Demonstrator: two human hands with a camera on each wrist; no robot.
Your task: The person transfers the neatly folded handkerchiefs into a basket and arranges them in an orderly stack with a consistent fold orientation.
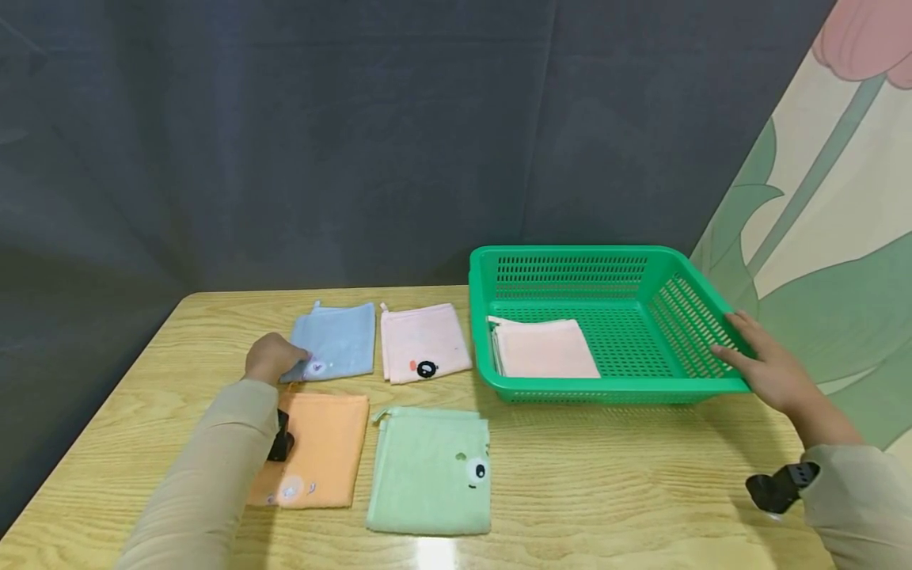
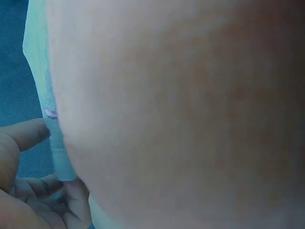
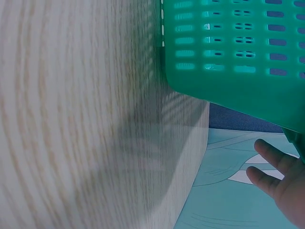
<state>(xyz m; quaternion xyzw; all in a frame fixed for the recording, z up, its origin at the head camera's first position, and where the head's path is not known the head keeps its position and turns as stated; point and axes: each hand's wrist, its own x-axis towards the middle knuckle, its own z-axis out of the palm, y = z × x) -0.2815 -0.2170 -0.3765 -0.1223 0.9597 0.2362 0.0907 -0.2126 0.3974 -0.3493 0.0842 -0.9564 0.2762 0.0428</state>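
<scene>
My left hand (image 1: pixel 274 358) is at the left edge of a folded light-blue small towel (image 1: pixel 349 340), pinching that edge between thumb and fingers; in the left wrist view the thumb (image 2: pixel 33 133) lies against the cloth. A blurred surface covers most of that view. On the far right, my right hand (image 1: pixel 773 368) grips the right rim of a green plastic basket (image 1: pixel 570 388), thumb over the inner side. Two of its fingers (image 3: pixel 267 167) stick out beside the wall in the right wrist view. Inside the basket, at the left, lies a folded pale-pink towel (image 1: pixel 549 350).
A pink towel (image 1: pixel 423 336) with an embroidered eye lies between the blue one and the basket. Nearer are an orange towel (image 1: pixel 328 443), partly under the left forearm, and a green towel (image 1: pixel 427 483). All rest on a wooden table (image 1: pixel 606 491); a dark curtain (image 1: pixel 356 142) hangs behind.
</scene>
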